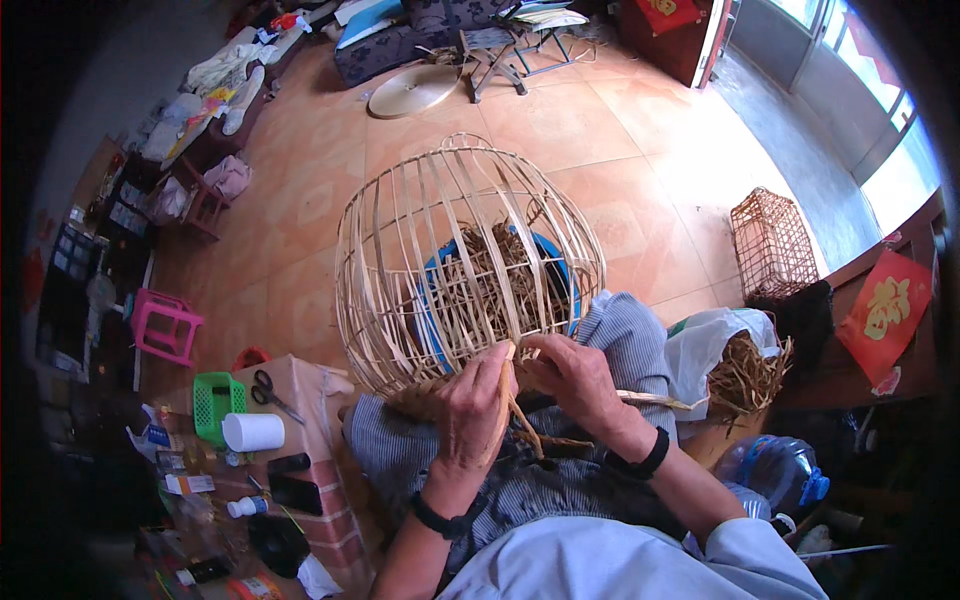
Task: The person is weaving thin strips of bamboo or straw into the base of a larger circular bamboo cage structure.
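Observation:
A large, open basket frame of pale bamboo-like strips (420, 205) rests in front of my lap. At its near edge my left hand (472, 408) is closed around a tan, flat weaving strip (518, 408), whose loose end hangs down toward my lap. My right hand (578, 380) is just to the right, fingers bent and pinched at the basket's near edge; what lies between them is hidden. Through the ribs shows a blue basin (428, 318) holding a heap of dry brown strips (495, 285).
On my left, a cloth-covered table (335, 500) bears scissors (275, 395), a green basket (212, 385) and a white cup (253, 432). A pink stool (165, 325) stands beyond. To my right are a white bag (690, 365) with dry strips, a wicker basket (772, 245) and plastic bottles (765, 465).

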Demonstrator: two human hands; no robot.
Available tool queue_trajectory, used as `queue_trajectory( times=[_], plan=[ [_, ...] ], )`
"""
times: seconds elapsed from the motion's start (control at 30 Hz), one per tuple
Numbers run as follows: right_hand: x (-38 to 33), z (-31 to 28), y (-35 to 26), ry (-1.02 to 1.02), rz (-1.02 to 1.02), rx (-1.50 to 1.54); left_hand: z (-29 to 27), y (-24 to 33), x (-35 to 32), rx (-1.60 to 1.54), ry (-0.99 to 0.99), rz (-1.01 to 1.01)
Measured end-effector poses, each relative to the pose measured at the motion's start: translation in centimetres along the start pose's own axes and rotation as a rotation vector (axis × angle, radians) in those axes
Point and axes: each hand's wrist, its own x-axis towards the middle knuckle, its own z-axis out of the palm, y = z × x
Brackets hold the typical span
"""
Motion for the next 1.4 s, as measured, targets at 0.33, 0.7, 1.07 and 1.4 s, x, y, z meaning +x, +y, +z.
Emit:
queue_trajectory(
  times=[0.33,0.7,1.07,1.4],
  plan=[
    [-1.0,1.0,-0.3,0.002,0.162,0.141,0.4,1.1,0.1,0.04,-0.146,-0.057],
    [-0.9,1.2,0.5,0.082,0.028,-0.115,4.6,0.6,-0.4,-0.413,-0.016,-0.477],
    [0.5,0.6,0.8,-0.043,-0.017,-0.257,2.0,-0.4,0.0,-0.237,0.061,-0.195],
    [-1.4,-2.5,4.3,0.132,0.744,1.009,-6.7,-8.4,-2.0,-1.107,0.289,-0.801]
  ],
)
